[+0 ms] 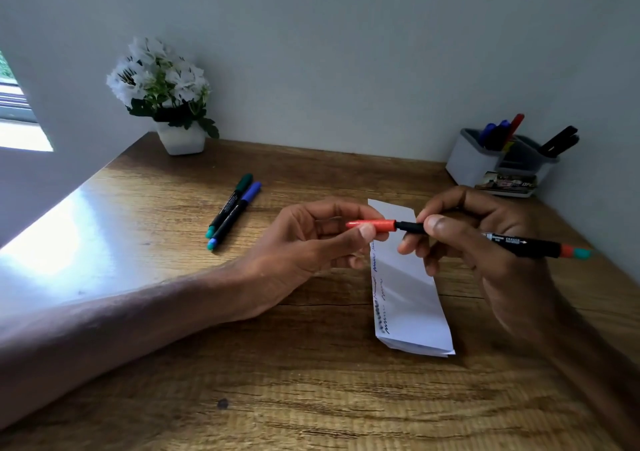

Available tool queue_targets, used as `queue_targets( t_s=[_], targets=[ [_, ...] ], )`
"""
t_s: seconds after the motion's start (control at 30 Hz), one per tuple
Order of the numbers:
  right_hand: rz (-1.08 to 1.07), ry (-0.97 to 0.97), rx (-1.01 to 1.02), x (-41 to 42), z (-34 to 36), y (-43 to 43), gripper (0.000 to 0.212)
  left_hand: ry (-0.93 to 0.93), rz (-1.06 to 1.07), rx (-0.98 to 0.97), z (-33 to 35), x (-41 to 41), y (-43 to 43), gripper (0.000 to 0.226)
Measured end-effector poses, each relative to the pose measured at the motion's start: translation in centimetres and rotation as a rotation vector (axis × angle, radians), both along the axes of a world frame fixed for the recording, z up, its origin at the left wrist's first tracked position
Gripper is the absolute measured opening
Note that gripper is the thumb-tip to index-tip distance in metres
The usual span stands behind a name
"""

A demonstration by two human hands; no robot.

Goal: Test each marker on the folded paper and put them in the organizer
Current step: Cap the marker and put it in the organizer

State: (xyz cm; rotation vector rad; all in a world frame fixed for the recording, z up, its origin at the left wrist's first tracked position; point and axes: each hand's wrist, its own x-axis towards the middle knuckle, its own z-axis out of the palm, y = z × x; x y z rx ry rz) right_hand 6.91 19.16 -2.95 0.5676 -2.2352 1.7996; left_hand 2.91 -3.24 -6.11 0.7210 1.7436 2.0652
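Red cap (pixel 372 225) pinched in left hand (pixel 311 246) fingers (pixel 367 233), black marker (pixel 519 245) clamped in right hand (pixel 485 243) fingers (pixel 440 225), both above folded paper (pixel 412 298) mid-table (pixel 277 381), organizer (pixel 467 163) at far right corner.

A home desk corner — wooden desk (pixel 311 381), potted flowers (pixel 162 90), pen organizer (pixel 498 163).

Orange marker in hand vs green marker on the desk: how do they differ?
The orange marker is held above the folded paper, left hand gripping its cap, right hand its barrel; the green marker lies untouched on the desk beside a blue marker. Caps: orange versus dark green. Both have black barrels.
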Motion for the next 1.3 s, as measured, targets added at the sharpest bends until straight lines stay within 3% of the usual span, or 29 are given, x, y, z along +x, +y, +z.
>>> queue_targets(
  t_s=[0.1, 0.23, 0.6, 0.77, 0.93, 1.0, 1.07, 1.17, 1.3],
  targets=[
    [0.008, -0.051, 0.011, 0.0, 0.2, -0.4, 0.02, 0.133, 0.047, -0.075, 0.1, 0.2, 0.1, 0.028],
    [-0.025, -0.07, 0.085, 0.1, -0.3, -1.3, 0.046, 0.209, 0.065, -0.084, 0.4, 1.1, 0.8, 0.028],
    [0.029, -0.08, 0.079, 0.2, -0.9, -1.0, 0.049, 0.173, -0.008, -0.104, 0.4, 2.9, 2.5, 0.017],
    [-0.172, -0.075, 0.028, -0.4, -0.5, -0.9, 0.05, 0.254, 0.105, -0.118, 1.8, 1.5, 3.2, 0.021],
    [-0.423, -0.063, -0.144, -1.8, 0.4, 1.6, 0.056, 0.516, 0.334, -0.257, 2.9, 0.3, 3.4, 0.022],
    [-0.577, 0.016, -0.086, -2.1, 0.8, 3.1, 0.059, 0.604, 0.419, -0.343, 3.4, -0.5, 3.3, 0.02],
    [-0.628, 0.149, 0.113, -1.9, 0.9, 4.1, 0.046, 0.652, 0.443, -0.405, 3.8, -1.2, 3.7, 0.018],
    [-0.51, 0.29, 0.414, -1.7, 0.6, 3.8, 0.032, 0.682, 0.41, -0.382, 4.4, -2.3, 5.8, 0.016],
    [-0.452, 0.395, 0.465, -1.8, 0.5, 3.7, 0.029, 0.757, 0.407, -0.286, 4.9, -3.5, 9.6, 0.016]
  ],
)
